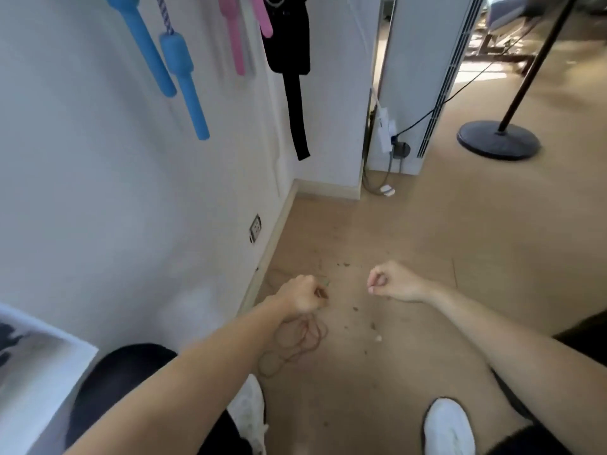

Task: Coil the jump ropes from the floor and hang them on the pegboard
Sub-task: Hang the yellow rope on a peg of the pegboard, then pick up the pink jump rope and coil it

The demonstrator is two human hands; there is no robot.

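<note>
Two bare forearms reach forward and down in the head view, over a tan wooden floor (410,231) beside a white wall (98,192). The left hand (302,295) is clenched around a thin brown jump rope (297,344), whose loose loops hang from under the fist and lie bunched on the floor just in front of the left shoe (251,405). The right hand (391,282) is held level with the left and apart from it, fingers curled in and thumb against the forefinger; whether a strand is pinched there cannot be told, as no rope shows between the hands. The right shoe (448,425), also white, stands at the lower right. Small dark crumbs (356,308) are scattered on the floor between and beyond the hands. Higher on the wall hang a pair of blue handles (184,77) with a striped cord, a pair of pink handles (235,44) to their right, and a black item (289,44) with a strap trailing down. A wall socket (255,226) sits low near the skirting. Farther back stand a tall white unit (423,77) with a plugged-in cable, and the round dark base of a floor lamp (497,139).
</note>
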